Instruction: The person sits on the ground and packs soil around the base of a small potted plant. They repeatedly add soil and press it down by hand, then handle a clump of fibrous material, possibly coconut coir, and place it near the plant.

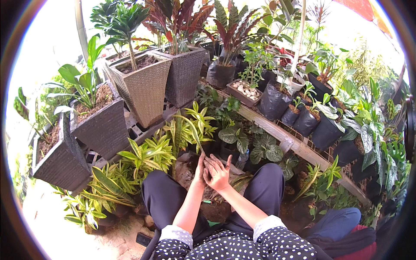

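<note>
Both of my hands are smeared with dark soil and meet above the ground between my knees. My left hand (200,169) is upright, its fingers together and its palm turned toward the other hand. Against it lies my right hand (217,174), fingers spread and one finger raised. A long yellow-edged snake plant leaf (192,130) arches down to my left fingertips; whether they grip it or it passes behind them is unclear. Beneath the hands is a soil-covered patch (187,169), partly hidden. A clear plastic bottle (242,159) stands just beyond my right hand.
Tall textured planters (139,91) line the left side. Yellow-green leafy plants (149,152) crowd near my left knee. A metal rail (276,126) runs along the right, with black plant bags (274,100) behind it. A phone-like dark object (143,239) lies on the paving. Another person's knee (338,222) is at lower right.
</note>
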Tool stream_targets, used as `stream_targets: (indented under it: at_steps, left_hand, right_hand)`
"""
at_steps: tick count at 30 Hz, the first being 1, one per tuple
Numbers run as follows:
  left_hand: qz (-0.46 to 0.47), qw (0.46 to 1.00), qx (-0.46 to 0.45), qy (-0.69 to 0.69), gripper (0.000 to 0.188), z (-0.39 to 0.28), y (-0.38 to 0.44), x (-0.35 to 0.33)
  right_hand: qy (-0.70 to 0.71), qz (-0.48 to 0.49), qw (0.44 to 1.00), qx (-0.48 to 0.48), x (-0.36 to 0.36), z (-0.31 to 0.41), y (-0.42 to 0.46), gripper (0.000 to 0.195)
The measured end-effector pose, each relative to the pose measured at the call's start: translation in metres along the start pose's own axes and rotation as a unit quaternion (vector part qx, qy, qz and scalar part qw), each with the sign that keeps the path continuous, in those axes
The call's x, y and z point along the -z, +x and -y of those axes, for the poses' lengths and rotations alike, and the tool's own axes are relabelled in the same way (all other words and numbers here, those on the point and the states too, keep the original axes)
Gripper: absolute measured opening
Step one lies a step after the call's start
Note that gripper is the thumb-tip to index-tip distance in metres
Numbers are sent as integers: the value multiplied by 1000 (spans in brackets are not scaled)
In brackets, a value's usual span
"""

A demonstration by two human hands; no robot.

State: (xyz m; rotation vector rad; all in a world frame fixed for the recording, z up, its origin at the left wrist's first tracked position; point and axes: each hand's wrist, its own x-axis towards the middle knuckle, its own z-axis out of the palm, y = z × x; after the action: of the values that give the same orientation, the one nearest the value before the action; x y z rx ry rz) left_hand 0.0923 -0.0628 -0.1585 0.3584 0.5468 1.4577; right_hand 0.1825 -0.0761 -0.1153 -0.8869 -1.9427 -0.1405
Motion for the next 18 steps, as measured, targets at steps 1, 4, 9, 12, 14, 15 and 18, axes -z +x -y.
stream_targets:
  at_steps: [1,4,9,12,14,15,18]
  left_hand:
    - [-33,999,-3,31,50,6,5,5]
    - [-116,990,67,41,50,8,21,19]
    - [-26,995,93,23,64,-7,2,-21]
    - [113,991,69,-23,76,-14,-4,-39]
    - [166,982,5,-91,68,-7,7,-7]
    - [155,978,-15,-140,64,-6,5,-12]
    - [71,965,54,-245,60,-7,-4,-41]
  right_hand:
    - [5,-2,1000,-2,-4,-5,-7,23]
    - [22,-19,1000,-1,-12,-6,-14,20]
    - [36,-37,997,-54,2,-9,-3,24]
    - [108,-67,984,-124,23,-6,15,40]
    - [86,-33,991,-95,26,9,24,52]
    - [43,-30,996,-77,24,10,23,54]
    - [34,1,999,-25,14,-3,8,50]
